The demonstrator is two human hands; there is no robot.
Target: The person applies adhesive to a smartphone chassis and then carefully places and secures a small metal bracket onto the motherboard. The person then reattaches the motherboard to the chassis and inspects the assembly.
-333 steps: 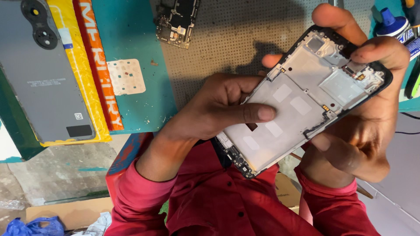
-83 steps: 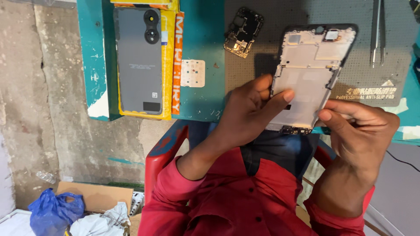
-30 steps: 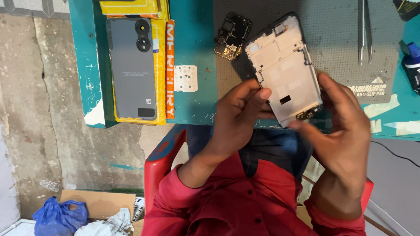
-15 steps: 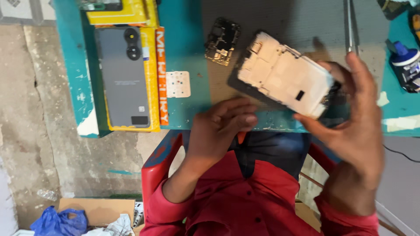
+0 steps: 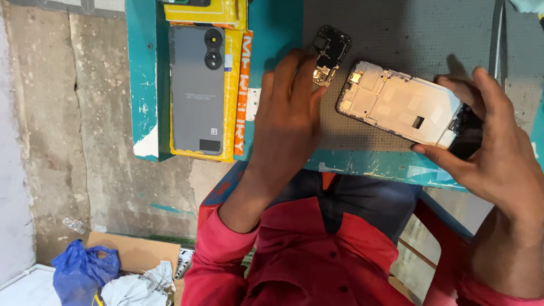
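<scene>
Head view: left hand (image 5: 292,110) spread open beside circuit board (image 5: 330,54), right hand (image 5: 487,150) clamped on phone frame (image 5: 399,105).

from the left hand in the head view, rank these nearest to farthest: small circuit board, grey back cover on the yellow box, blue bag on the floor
1. Small circuit board: at the left hand's fingertips, on the grey mat.
2. Grey back cover: left of the hand, lying on the yellow box.
3. Blue bag: far off, bottom left on the floor.

Matt silvery metal on the opened phone frame (image 5: 399,105); smooth matt grey plastic on the phone back cover (image 5: 198,90); glossy yellow card box (image 5: 233,102); dotted rubbery grey mat (image 5: 413,39); chipped teal-painted desk (image 5: 146,102)
</scene>
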